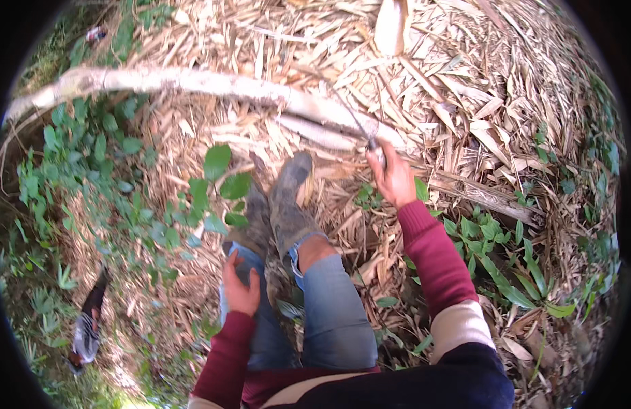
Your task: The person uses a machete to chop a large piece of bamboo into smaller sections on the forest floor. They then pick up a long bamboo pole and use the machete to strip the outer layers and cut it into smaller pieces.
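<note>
Right hand (pixel 395 178) clenched on knife handle; thin blade (pixel 356 123) points up-left, away from body, tip at pale fallen branch (pixel 193 82). Left hand (pixel 240 290) rests loosely on left knee, holding nothing

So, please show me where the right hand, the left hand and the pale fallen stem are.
right hand (pixel 395 178), head view, back of the hand.
left hand (pixel 240 290), head view, back of the hand, on the thigh.
pale fallen stem (pixel 213 83), head view, middle of its length.

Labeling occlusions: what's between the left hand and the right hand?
In the head view, the person's raised leg in blue jeans and a muddy boot lie between the left hand and right hand.
</note>
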### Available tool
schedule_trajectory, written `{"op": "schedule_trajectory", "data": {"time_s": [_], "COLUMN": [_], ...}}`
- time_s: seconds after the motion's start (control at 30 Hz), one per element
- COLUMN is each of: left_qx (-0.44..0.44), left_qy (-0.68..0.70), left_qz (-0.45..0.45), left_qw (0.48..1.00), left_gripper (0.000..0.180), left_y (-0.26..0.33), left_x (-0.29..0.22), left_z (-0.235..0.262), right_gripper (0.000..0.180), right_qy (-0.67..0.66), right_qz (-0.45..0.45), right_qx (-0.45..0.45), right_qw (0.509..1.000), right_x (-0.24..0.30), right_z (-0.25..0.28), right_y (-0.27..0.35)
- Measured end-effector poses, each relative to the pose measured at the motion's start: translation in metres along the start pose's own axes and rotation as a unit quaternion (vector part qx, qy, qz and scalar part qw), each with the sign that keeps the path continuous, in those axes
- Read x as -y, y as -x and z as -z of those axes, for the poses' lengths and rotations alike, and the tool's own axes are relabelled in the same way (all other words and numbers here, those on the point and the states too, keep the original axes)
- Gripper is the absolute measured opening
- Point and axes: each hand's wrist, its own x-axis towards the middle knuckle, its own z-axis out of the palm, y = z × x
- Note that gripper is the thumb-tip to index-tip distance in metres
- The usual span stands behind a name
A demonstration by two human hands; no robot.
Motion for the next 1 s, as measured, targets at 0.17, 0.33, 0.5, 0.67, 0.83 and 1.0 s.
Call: {"op": "schedule_trajectory", "data": {"time_s": [0.17, 0.33, 0.5, 0.67, 0.83, 1.0], "left_qx": [-0.034, -0.046, -0.053, -0.053, -0.080, -0.036], "left_qy": [0.015, 0.056, 0.062, 0.050, 0.079, 0.051], "left_qz": [-0.071, -0.036, -0.008, 0.018, 0.020, 0.010], "left_qw": [0.997, 0.997, 0.997, 0.997, 0.993, 0.998], "left_gripper": [0.056, 0.053, 0.052, 0.053, 0.054, 0.055], "left_y": [0.013, 0.016, 0.020, 0.027, 0.029, 0.035], "left_x": [0.026, 0.033, 0.034, 0.032, 0.019, 0.009], "left_z": [-0.013, -0.013, -0.027, -0.045, -0.062, -0.077], "right_gripper": [0.050, 0.056, 0.049, 0.050, 0.054, 0.059], "right_qy": [0.104, 0.172, 0.084, 0.098, 0.210, 0.256], "right_qz": [-0.113, -0.209, -0.104, 0.008, -0.130, -0.214], "right_qx": [0.069, 0.094, 0.046, 0.015, 0.074, 0.186], "right_qw": [0.986, 0.958, 0.990, 0.995, 0.966, 0.924], "right_x": [-0.044, -0.064, -0.021, -0.019, -0.047, -0.046], "right_z": [-0.005, 0.014, 0.021, -0.001, -0.007, -0.003], "right_y": [0.035, 0.101, 0.049, -0.004, 0.046, 0.009]}}
